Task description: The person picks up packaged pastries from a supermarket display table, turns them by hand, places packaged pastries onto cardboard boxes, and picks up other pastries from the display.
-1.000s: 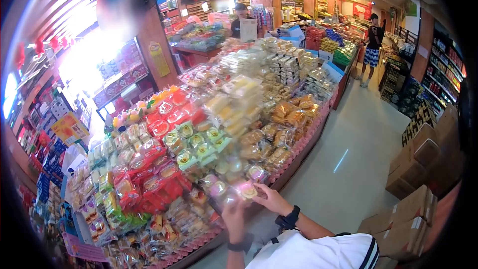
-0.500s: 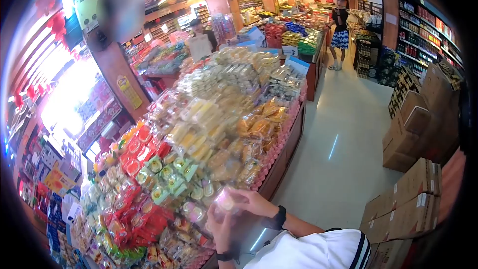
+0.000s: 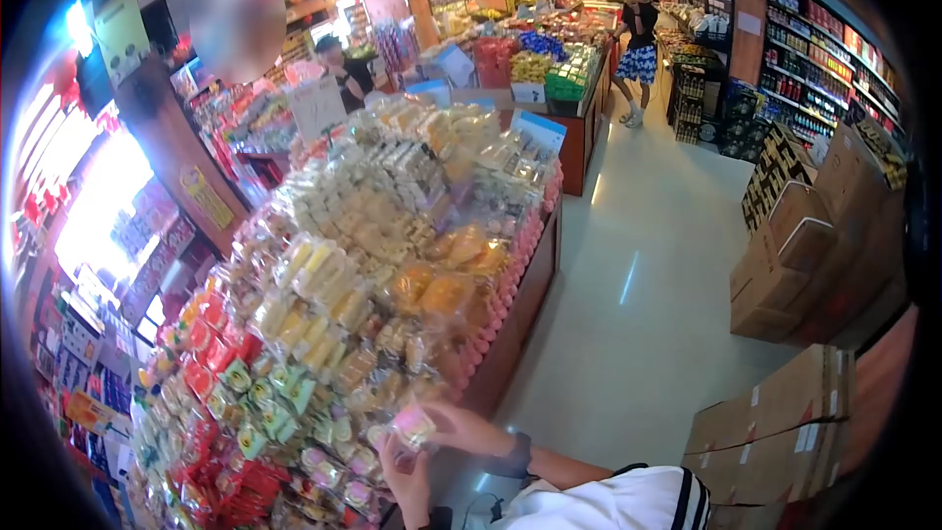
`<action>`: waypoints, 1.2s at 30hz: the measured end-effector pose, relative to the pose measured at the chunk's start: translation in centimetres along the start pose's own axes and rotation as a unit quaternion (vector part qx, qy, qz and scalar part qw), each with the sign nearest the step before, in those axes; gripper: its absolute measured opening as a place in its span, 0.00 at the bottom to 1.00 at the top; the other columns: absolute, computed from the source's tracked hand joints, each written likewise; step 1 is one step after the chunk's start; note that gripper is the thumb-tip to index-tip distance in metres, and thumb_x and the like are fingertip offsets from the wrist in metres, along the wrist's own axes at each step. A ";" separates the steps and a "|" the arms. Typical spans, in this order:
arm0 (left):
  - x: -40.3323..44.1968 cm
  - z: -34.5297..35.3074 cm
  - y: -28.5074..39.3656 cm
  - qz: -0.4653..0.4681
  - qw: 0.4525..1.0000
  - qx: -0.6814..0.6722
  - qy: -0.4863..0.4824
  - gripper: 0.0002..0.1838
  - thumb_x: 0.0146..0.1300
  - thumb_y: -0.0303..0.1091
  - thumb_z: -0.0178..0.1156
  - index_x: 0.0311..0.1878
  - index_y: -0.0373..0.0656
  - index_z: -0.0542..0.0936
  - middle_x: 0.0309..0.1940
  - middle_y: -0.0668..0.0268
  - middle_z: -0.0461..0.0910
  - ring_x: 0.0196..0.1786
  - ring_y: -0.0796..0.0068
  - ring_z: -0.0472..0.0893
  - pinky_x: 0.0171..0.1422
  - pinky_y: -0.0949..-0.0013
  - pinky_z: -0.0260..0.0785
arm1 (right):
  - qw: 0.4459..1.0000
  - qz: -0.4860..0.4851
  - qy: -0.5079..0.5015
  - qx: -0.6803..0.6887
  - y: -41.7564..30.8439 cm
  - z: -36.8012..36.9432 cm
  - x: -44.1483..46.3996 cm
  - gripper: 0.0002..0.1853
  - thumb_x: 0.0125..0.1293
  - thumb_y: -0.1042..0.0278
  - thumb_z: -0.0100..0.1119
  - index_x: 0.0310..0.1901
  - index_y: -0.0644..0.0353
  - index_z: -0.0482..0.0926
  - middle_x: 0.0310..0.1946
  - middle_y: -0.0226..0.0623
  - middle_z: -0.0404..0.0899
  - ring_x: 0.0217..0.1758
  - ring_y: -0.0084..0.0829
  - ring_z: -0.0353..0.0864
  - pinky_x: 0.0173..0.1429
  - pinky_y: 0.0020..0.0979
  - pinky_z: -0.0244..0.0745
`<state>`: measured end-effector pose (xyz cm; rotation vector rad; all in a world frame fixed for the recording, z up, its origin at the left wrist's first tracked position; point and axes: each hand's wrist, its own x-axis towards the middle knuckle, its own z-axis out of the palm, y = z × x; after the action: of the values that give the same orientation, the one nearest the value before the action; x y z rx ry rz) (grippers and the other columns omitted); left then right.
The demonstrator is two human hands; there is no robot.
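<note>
Between my two hands is a small pink-and-white snack in a clear wrapper (image 3: 413, 425). My left hand (image 3: 405, 474) grips its lower left side with fingers closed, and my right hand (image 3: 461, 429) pinches it from the right. Both hands are just above the near right edge of a sloping snack display. Close by lie similar pink-wrapped pieces (image 3: 324, 469), green-and-white wrapped pieces (image 3: 257, 412) and red packets (image 3: 240, 493). Farther up the heap are pale yellow packs (image 3: 304, 280) and orange-brown packs (image 3: 432, 290).
A pink frilled edge (image 3: 512, 285) borders the display. Right of it runs a shiny aisle floor (image 3: 628, 236). Cardboard boxes (image 3: 770, 432) are stacked along the right. One person (image 3: 640, 49) stands down the aisle; another (image 3: 345, 74) is behind the display. Bottle shelves (image 3: 829, 59) line the right wall.
The view has shifted, so the display and aisle sit farther left. My hands still hold the snack, now lower and farther left in view. The person down the aisle has changed stance.
</note>
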<state>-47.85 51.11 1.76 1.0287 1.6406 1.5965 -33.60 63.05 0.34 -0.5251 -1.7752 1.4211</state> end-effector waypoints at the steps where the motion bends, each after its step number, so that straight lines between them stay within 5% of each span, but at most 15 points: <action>1: -0.3 0.4 0.2 -0.018 1.000 -0.018 0.005 0.37 0.56 0.13 0.65 0.71 0.34 0.66 0.76 0.59 0.59 0.48 0.76 0.79 0.51 0.75 0.77 | 0.999 0.025 -0.010 0.028 0.6 -0.1 -0.6 0.36 0.70 0.67 0.65 0.75 0.63 0.61 0.68 0.47 0.71 0.68 0.31 0.73 0.70 0.32 0.70; 6: -1.7 0.5 0.2 -0.036 0.995 -0.083 0.038 0.42 0.58 0.12 0.63 0.75 0.37 0.58 0.63 0.60 0.66 0.53 0.71 0.79 0.53 0.72 0.77 | 0.996 0.047 -0.055 0.057 -1.9 -0.4 0.7 0.34 0.69 0.70 0.65 0.73 0.66 0.64 0.67 0.46 0.74 0.68 0.32 0.74 0.69 0.33 0.72; 7: -2.2 0.9 2.5 -0.087 0.989 -0.102 0.056 0.42 0.59 0.14 0.64 0.76 0.37 0.57 0.63 0.61 0.67 0.58 0.69 0.79 0.56 0.69 0.77 | 0.993 0.067 -0.079 0.052 -1.8 -0.2 0.7 0.34 0.68 0.70 0.66 0.73 0.67 0.65 0.66 0.46 0.74 0.67 0.32 0.75 0.69 0.33 0.72; 8: -2.6 0.6 2.1 -0.054 0.993 -0.088 0.062 0.41 0.61 0.16 0.64 0.76 0.38 0.57 0.63 0.58 0.70 0.57 0.69 0.80 0.55 0.69 0.78 | 0.996 0.028 -0.074 0.042 -0.4 0.5 0.7 0.34 0.68 0.70 0.66 0.73 0.66 0.65 0.66 0.46 0.74 0.66 0.32 0.77 0.69 0.33 0.72; 11: -3.6 -1.8 -1.2 -0.018 0.993 -0.052 0.106 0.41 0.63 0.19 0.66 0.77 0.38 0.56 0.61 0.55 0.73 0.57 0.67 0.81 0.55 0.68 0.79 | 0.972 0.107 -0.111 0.180 -2.0 2.5 1.0 0.34 0.67 0.69 0.68 0.72 0.66 0.67 0.65 0.46 0.77 0.65 0.30 0.77 0.69 0.33 0.72; 14: -6.1 -4.0 -0.8 0.022 0.987 -0.016 0.158 0.42 0.64 0.21 0.67 0.77 0.37 0.56 0.67 0.55 0.68 0.58 0.67 0.81 0.57 0.68 0.79 | 0.975 0.112 -0.184 0.058 -4.5 4.9 1.2 0.34 0.66 0.68 0.68 0.71 0.67 0.68 0.62 0.45 0.79 0.64 0.29 0.78 0.67 0.33 0.72; 15: -7.3 -4.9 -0.5 -0.018 0.981 -0.012 0.191 0.38 0.64 0.26 0.69 0.74 0.35 0.62 0.71 0.57 0.63 0.70 0.65 0.70 0.72 0.62 0.68 | 0.971 0.120 -0.200 0.061 -4.0 6.1 0.8 0.34 0.66 0.67 0.70 0.71 0.67 0.68 0.62 0.46 0.79 0.62 0.30 0.79 0.67 0.33 0.73; 21: -14.1 -9.1 4.2 0.003 0.963 0.043 0.266 0.36 0.63 0.30 0.72 0.71 0.35 0.66 0.73 0.55 0.62 0.69 0.62 0.72 0.66 0.62 0.76 | 0.953 0.090 -0.289 0.007 -6.3 12.3 -2.1 0.33 0.65 0.63 0.70 0.69 0.66 0.70 0.58 0.49 0.82 0.60 0.35 0.83 0.64 0.35 0.76; 25: -18.6 -13.4 -1.4 0.070 0.961 0.035 0.265 0.36 0.61 0.25 0.72 0.71 0.38 0.66 0.68 0.60 0.70 0.68 0.67 0.74 0.68 0.61 0.74 | 0.945 0.013 -0.326 0.016 -4.3 16.8 -5.8 0.33 0.66 0.65 0.71 0.69 0.65 0.69 0.50 0.44 0.85 0.49 0.29 0.85 0.54 0.33 0.82; 28: -22.5 -15.3 -1.0 0.021 0.960 0.028 0.279 0.39 0.58 0.42 0.76 0.69 0.35 0.71 0.70 0.53 0.67 0.71 0.58 0.71 0.73 0.58 0.67 | 0.932 0.085 -0.349 -0.045 -9.9 18.4 -7.9 0.33 0.65 0.62 0.72 0.66 0.67 0.71 0.48 0.45 0.87 0.48 0.29 0.87 0.53 0.30 0.81; 31: -25.3 -15.4 1.3 -0.006 0.952 -0.006 0.307 0.36 0.62 0.28 0.72 0.71 0.38 0.68 0.70 0.59 0.67 0.66 0.65 0.76 0.65 0.62 0.76 | 0.929 0.103 -0.353 -0.037 -11.8 20.3 -9.8 0.32 0.65 0.67 0.71 0.67 0.68 0.70 0.47 0.44 0.86 0.46 0.27 0.86 0.51 0.29 0.81; 33: -26.4 -16.1 0.0 0.018 0.947 0.078 0.311 0.36 0.62 0.28 0.72 0.72 0.38 0.67 0.72 0.58 0.65 0.65 0.65 0.77 0.63 0.63 0.78 | 0.932 0.110 -0.344 -0.011 -11.2 21.3 -11.2 0.32 0.65 0.70 0.71 0.67 0.69 0.69 0.48 0.43 0.85 0.46 0.26 0.85 0.51 0.29 0.81; 34: -26.7 -16.3 -1.5 0.023 0.955 -0.031 0.296 0.38 0.62 0.30 0.72 0.73 0.38 0.66 0.74 0.58 0.61 0.63 0.64 0.78 0.61 0.64 0.79 | 0.934 0.102 -0.344 -0.003 -10.2 21.7 -11.8 0.32 0.65 0.72 0.70 0.68 0.69 0.68 0.48 0.43 0.84 0.47 0.25 0.85 0.51 0.28 0.81; 36: -28.1 -17.3 0.1 0.008 0.960 -0.038 0.278 0.39 0.63 0.32 0.72 0.74 0.39 0.65 0.76 0.57 0.56 0.60 0.61 0.80 0.60 0.64 0.80 | 0.928 0.121 -0.353 0.001 -10.2 22.5 -12.8 0.31 0.66 0.75 0.67 0.69 0.70 0.67 0.50 0.44 0.83 0.48 0.27 0.85 0.51 0.29 0.82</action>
<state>-48.55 18.08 0.74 0.5753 1.9027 2.0700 -41.95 36.82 4.48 -0.2382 -2.3203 1.9529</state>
